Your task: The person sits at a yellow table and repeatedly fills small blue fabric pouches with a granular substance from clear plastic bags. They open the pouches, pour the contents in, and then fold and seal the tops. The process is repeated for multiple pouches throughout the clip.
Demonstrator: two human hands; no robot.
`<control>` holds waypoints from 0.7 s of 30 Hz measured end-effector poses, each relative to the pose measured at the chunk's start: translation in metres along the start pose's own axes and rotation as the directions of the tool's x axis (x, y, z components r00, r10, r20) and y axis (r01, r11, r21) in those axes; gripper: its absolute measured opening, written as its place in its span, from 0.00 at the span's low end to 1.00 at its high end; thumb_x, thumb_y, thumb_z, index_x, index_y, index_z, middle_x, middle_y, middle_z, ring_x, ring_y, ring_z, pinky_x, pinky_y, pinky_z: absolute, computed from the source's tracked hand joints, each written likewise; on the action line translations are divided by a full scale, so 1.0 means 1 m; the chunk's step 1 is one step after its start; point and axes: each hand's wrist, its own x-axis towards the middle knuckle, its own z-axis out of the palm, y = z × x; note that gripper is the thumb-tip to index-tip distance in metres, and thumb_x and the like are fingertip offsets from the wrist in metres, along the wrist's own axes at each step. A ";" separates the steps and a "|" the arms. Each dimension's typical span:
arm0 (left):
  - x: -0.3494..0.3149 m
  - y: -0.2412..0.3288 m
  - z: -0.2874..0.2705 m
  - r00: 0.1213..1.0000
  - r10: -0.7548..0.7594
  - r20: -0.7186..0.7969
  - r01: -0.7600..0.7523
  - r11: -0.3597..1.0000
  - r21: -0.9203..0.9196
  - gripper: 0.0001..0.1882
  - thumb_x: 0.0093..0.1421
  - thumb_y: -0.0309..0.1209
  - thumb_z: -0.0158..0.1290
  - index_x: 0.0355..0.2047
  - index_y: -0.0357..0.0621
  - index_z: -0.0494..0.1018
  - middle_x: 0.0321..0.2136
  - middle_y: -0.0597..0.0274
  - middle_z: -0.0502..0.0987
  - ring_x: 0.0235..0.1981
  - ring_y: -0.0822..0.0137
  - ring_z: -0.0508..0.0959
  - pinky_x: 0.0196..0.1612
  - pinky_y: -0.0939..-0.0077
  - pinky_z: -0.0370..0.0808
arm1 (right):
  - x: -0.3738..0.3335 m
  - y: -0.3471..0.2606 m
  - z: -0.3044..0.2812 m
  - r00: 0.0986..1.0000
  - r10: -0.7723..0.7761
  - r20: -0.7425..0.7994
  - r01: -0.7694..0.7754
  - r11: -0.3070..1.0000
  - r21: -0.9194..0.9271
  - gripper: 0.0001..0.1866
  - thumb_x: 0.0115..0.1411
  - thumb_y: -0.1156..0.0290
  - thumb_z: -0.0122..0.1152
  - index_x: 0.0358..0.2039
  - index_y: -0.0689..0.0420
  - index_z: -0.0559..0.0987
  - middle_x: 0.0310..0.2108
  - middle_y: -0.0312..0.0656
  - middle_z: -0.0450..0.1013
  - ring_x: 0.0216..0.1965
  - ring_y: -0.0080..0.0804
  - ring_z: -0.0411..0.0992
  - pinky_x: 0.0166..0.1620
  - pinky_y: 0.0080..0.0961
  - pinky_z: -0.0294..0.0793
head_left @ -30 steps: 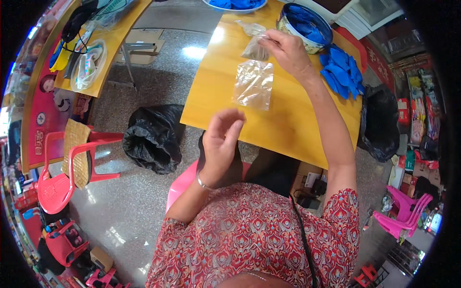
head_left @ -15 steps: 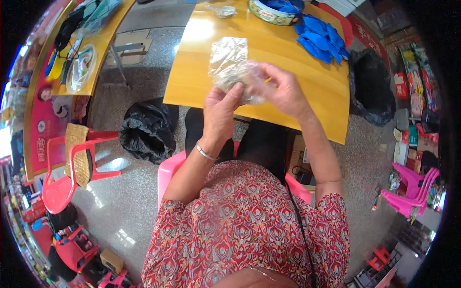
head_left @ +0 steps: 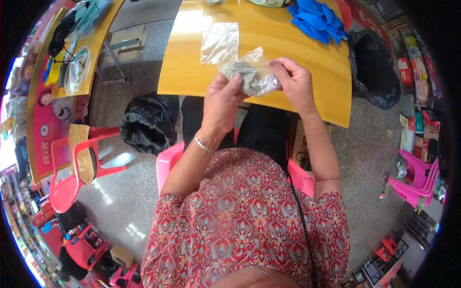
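Observation:
Between my two hands, above the near edge of the yellow wooden table [head_left: 288, 79], is a crumpled clear plastic bag [head_left: 259, 79] with something greyish inside that I cannot make out. My left hand [head_left: 224, 98] is closed on the bag's left side, its thumb pressing on top. The fingers of my right hand [head_left: 294, 81] pinch the bag's right end. A flat, shiny clear plastic bag [head_left: 219, 43] lies on the tabletop just beyond my left hand.
Blue cloth-like pieces [head_left: 318, 21] lie at the table's far right, beside a round tub [head_left: 269, 2]. Black bin bags stand on the floor left [head_left: 149, 125] and right [head_left: 374, 72] of the table. A pink chair [head_left: 67, 180] is at the left.
The right hand has moved slightly right and down, stretching the bag's end outward. The view has tilted so the table sits higher in it.

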 end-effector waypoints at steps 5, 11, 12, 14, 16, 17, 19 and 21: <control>-0.001 0.000 -0.001 0.999 0.003 -0.038 -0.001 0.999 0.036 0.12 0.63 0.26 0.47 0.47 0.37 0.66 0.43 0.56 0.74 0.44 0.65 0.76 0.49 0.65 0.74 | -0.010 0.006 -0.007 0.983 -0.039 0.178 0.047 0.998 -0.043 0.16 0.58 0.70 0.60 0.47 0.61 0.74 0.35 0.33 0.73 0.36 0.16 0.70 0.42 0.14 0.71; 0.003 -0.006 -0.009 0.999 -0.029 -0.031 0.027 0.997 -0.075 0.11 0.62 0.26 0.48 0.46 0.40 0.67 0.43 0.58 0.75 0.44 0.65 0.76 0.50 0.63 0.74 | -0.014 0.007 0.001 0.996 -0.053 0.066 0.039 0.978 0.205 0.19 0.56 0.80 0.58 0.49 0.63 0.72 0.40 0.37 0.73 0.40 0.19 0.71 0.46 0.18 0.71; 0.004 -0.008 -0.010 0.999 -0.027 -0.028 0.025 0.995 -0.097 0.12 0.62 0.26 0.48 0.46 0.40 0.67 0.44 0.58 0.74 0.45 0.64 0.75 0.51 0.63 0.73 | -0.014 0.009 0.003 0.997 -0.052 0.064 0.039 0.980 0.196 0.19 0.56 0.80 0.57 0.49 0.63 0.72 0.41 0.38 0.73 0.41 0.20 0.71 0.46 0.19 0.70; 0.007 -0.007 -0.012 0.998 -0.057 0.004 0.057 0.983 -0.175 0.13 0.62 0.27 0.48 0.47 0.40 0.66 0.45 0.59 0.74 0.47 0.63 0.74 0.54 0.61 0.70 | -0.016 0.012 0.003 0.997 -0.053 0.051 0.043 0.984 0.175 0.19 0.57 0.80 0.56 0.50 0.64 0.71 0.42 0.39 0.73 0.42 0.21 0.71 0.48 0.19 0.70; 0.008 -0.002 -0.016 0.992 -0.114 0.055 0.125 0.950 -0.286 0.15 0.62 0.28 0.48 0.49 0.41 0.66 0.47 0.59 0.73 0.50 0.62 0.72 0.58 0.59 0.67 | -0.016 0.015 0.002 0.997 -0.079 0.026 0.073 0.978 0.195 0.19 0.57 0.79 0.57 0.51 0.64 0.70 0.42 0.39 0.73 0.42 0.22 0.71 0.48 0.19 0.70; 0.007 -0.004 -0.016 0.991 -0.119 0.063 0.133 0.943 -0.307 0.16 0.62 0.28 0.49 0.50 0.41 0.65 0.48 0.59 0.72 0.52 0.62 0.71 0.59 0.58 0.65 | -0.016 0.017 0.001 0.996 -0.091 0.013 0.086 0.975 0.204 0.20 0.57 0.79 0.58 0.51 0.65 0.70 0.42 0.40 0.73 0.42 0.23 0.71 0.48 0.19 0.70; 0.006 -0.009 -0.017 0.989 -0.126 0.081 0.147 0.926 -0.348 0.19 0.61 0.28 0.50 0.52 0.42 0.64 0.49 0.60 0.72 0.54 0.61 0.69 0.61 0.58 0.62 | -0.011 0.014 -0.003 0.998 -0.055 0.026 0.043 0.940 0.338 0.22 0.57 0.76 0.59 0.52 0.65 0.68 0.42 0.41 0.73 0.43 0.24 0.71 0.47 0.19 0.70; 0.004 -0.013 -0.013 0.993 -0.078 0.087 0.103 0.934 -0.342 0.20 0.61 0.28 0.50 0.53 0.43 0.63 0.49 0.59 0.71 0.54 0.61 0.69 0.61 0.59 0.62 | -0.011 0.014 -0.007 0.998 -0.007 0.058 -0.016 0.919 0.394 0.24 0.57 0.73 0.61 0.53 0.65 0.67 0.42 0.41 0.73 0.43 0.24 0.71 0.47 0.20 0.70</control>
